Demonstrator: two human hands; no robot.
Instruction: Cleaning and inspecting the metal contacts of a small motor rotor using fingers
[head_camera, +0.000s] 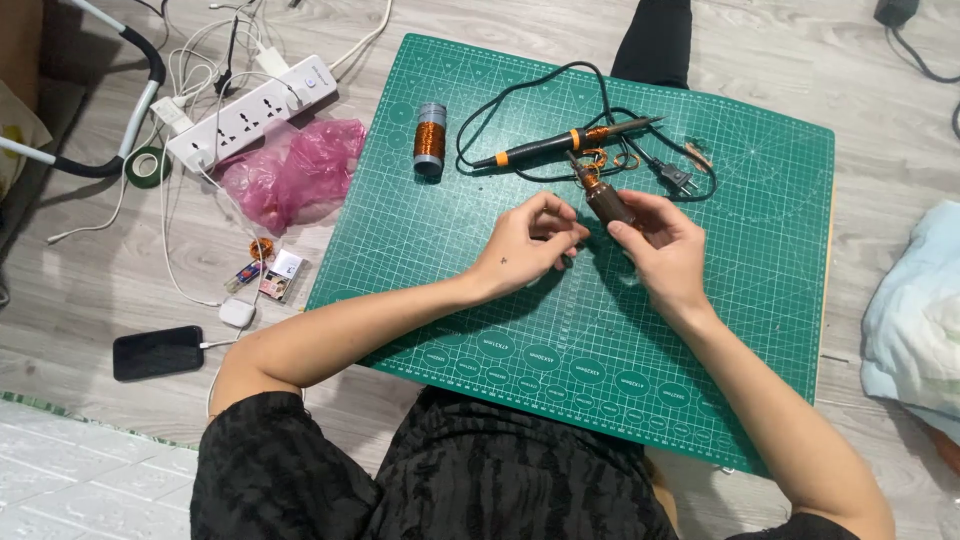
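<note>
Green cutting mat (760, 250) on a grey wood floor, both hands at work over its middle.

The right hand (665, 250) holds a small motor rotor (603, 200), fingers and thumb closed round its dark body; its long axis tilts up and to the left, the end with loose copper wire pointing away from the person toward the soldering iron (570, 142). The left hand (525, 245) sits just beside it on the left, fingertips pinched narrowly together, perhaps on a fine wire too thin to make out. The right hand is the nearer one, already on the rotor. A spool of copper wire (430, 138) stands well apart, up and left.
</note>
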